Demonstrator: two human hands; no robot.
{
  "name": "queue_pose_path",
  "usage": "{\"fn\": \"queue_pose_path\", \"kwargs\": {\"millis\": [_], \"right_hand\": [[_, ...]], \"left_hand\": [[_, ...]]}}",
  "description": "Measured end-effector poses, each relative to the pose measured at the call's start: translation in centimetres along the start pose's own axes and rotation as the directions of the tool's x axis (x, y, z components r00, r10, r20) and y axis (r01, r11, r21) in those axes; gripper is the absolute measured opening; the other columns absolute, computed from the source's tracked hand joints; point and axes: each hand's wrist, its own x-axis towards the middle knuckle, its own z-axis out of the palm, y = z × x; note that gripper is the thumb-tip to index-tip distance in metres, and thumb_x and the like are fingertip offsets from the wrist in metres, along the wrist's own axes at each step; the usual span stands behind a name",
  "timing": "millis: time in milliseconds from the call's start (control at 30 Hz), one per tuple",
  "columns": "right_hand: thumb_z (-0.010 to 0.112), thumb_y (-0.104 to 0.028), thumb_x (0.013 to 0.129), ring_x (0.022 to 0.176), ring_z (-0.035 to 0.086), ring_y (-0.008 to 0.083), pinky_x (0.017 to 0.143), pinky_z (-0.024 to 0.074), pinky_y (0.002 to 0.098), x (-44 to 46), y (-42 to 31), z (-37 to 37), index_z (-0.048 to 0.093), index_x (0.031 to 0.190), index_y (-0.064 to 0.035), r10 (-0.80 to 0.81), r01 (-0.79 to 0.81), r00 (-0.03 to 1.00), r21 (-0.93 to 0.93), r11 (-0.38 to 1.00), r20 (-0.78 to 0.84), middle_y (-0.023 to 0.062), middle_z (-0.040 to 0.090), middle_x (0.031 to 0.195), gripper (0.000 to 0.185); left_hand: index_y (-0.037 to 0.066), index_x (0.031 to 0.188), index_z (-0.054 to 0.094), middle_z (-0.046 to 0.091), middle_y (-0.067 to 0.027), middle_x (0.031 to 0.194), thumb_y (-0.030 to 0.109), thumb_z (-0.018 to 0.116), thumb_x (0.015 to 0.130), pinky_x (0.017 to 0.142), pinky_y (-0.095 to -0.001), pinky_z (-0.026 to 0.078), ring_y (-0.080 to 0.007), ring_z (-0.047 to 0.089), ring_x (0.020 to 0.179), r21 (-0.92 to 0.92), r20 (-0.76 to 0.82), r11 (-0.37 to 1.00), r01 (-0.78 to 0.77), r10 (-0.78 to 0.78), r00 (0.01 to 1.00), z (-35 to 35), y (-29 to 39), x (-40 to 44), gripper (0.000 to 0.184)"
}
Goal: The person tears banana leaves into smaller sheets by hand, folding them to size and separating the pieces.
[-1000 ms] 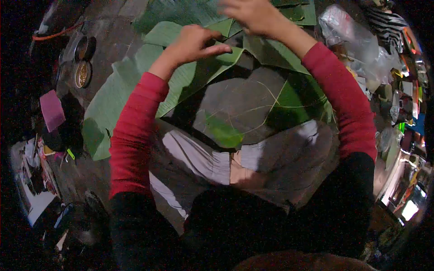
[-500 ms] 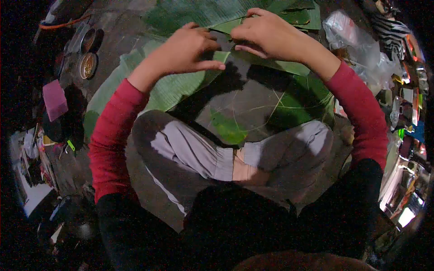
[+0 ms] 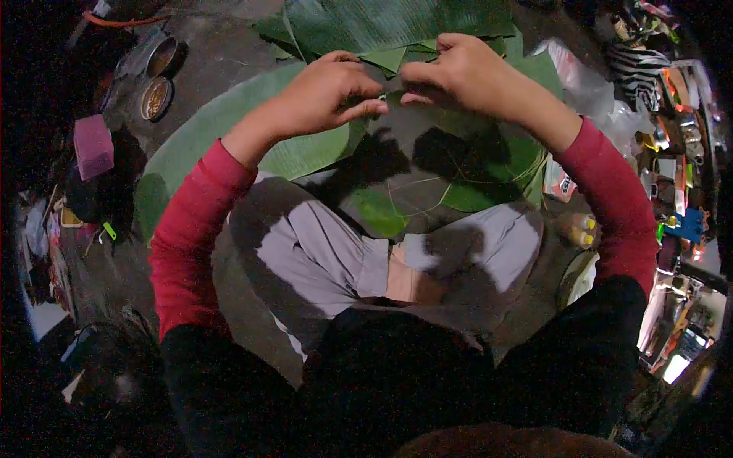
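Observation:
My left hand (image 3: 332, 95) hovers over a long pale-green banana leaf piece (image 3: 206, 126), its thumb and fingers drawn together around something too small to make out. Close by on the right, my right hand (image 3: 469, 76) has its fingers curled into a pinch; what is in it is hidden. Beyond both hands lies a stack of darker banana leaf (image 3: 397, 27) with cut edges. Leaf pieces with thin stems (image 3: 489, 179) and a small green leaf (image 3: 380, 212) rest on the floor between the hands and my crossed legs (image 3: 321, 237).
At the left stand two round bowls, the nearer bowl (image 3: 156, 99) with brownish contents, and a pink box (image 3: 94, 146). Plastic bags (image 3: 588, 88), small yellow-capped bottles (image 3: 578, 229) and cluttered goods line the right. The grey floor (image 3: 214, 46) is dimly lit.
The fingers and thumb of my left hand have come closer together. Both hands have shifted slightly lower in view and the right hand's pinch is tighter. The view has tilted a little.

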Motion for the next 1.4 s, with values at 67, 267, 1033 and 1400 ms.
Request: {"fn": "queue_pose_path", "kwargs": {"millis": [67, 267, 1033, 1400], "right_hand": [[0.062, -0.033, 0.078, 0.042, 0.042, 0.0229, 0.053, 0.0370, 0.0296, 0.1, -0.2, -0.5, 0.051, 0.078, -0.0135, -0.002, 0.002, 1.000, 0.022, 1.000, 0.008, 0.0027, 0.045, 0.048, 0.022], [0.065, -0.030, 0.075, 0.044, 0.043, 0.0229, 0.050, 0.0363, 0.0308, 0.4, -1.2, -2.3, 0.054, 0.074, -0.0138, 0.084, -0.082, 0.996, 0.060, 0.995, -0.040, 0.0025, 0.048, 0.051, 0.020], [0.059, -0.013, 0.084, 0.074, 0.060, 0.0062, 0.065, 0.0468, 0.0210, -6.8, 2.6, -7.5, 0.058, 0.091, -0.0003, 0.733, -0.648, 0.668, 0.382, 0.659, -0.130, 0.0044, 0.066, 0.080, 0.015], [0.059, -0.024, 0.085, 0.078, 0.059, 0.0089, 0.070, 0.0454, 0.0223, -12.6, 4.1, -10.9, 0.061, 0.094, -0.0025, 0.818, -0.733, 0.495, 0.364, 0.574, -0.294, 0.0055, 0.065, 0.087, 0.023]], "left_hand": [[0.005, 0.076, 0.058, 0.055, -0.0097, 0.073, 0.029, 0.058, 0.081, 0.087, -0.0389, 0.038, -0.0263, 0.055, 0.078, 0.008, -0.017, 1.000, -0.020, 0.020, 1.000, -0.5, 0.4, -0.2, 0.024], [0.006, 0.074, 0.058, 0.054, -0.0099, 0.068, 0.031, 0.057, 0.081, 0.087, -0.0390, 0.039, -0.0272, 0.054, 0.076, 0.049, 0.029, 0.999, -0.005, 0.004, 1.000, -1.9, 1.3, -0.7, 0.026], [0.009, 0.075, 0.059, 0.058, -0.0056, 0.082, 0.020, 0.064, 0.075, 0.101, -0.0458, 0.026, -0.0228, 0.054, 0.091, 0.250, -0.076, 0.962, 0.105, -0.088, 0.993, -3.8, -0.1, -5.3, 0.012], [0.008, 0.076, 0.059, 0.058, -0.0053, 0.079, 0.019, 0.064, 0.075, 0.101, -0.0467, 0.026, -0.0218, 0.054, 0.092, 0.296, -0.171, 0.938, 0.180, -0.133, 0.976, -3.8, -1.6, -7.8, 0.012]]}}
